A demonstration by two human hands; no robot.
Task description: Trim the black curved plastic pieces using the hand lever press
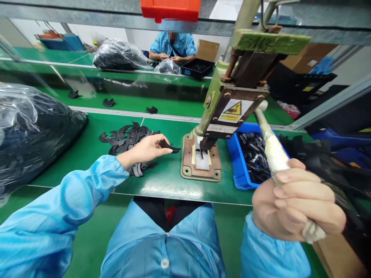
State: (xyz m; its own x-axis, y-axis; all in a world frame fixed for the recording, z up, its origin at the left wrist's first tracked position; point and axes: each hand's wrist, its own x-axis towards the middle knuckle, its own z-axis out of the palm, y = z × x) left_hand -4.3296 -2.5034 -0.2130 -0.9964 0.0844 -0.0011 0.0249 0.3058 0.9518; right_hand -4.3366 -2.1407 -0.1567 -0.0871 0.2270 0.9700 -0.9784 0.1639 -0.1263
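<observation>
My left hand (pixel 146 150) pinches a flat black curved part (pixel 169 146) just left of the hand press (pixel 232 100). A pile of the same black parts (pixel 127 141) lies under and behind that hand on the green table (pixel 162 181). My right hand (pixel 292 204) is closed round the press's tape-wrapped lever handle (pixel 271 146), which slopes down toward me. The press's punch sits over a small white block on the rusty base plate (pixel 199 166).
A blue bin (pixel 237 166) of small black pieces stands right of the press. A large plastic bag of black parts (pixel 31 131) fills the left. Loose parts lie on the conveyor belt (pixel 130 102) behind. Another person in blue works at the far bench (pixel 173 46).
</observation>
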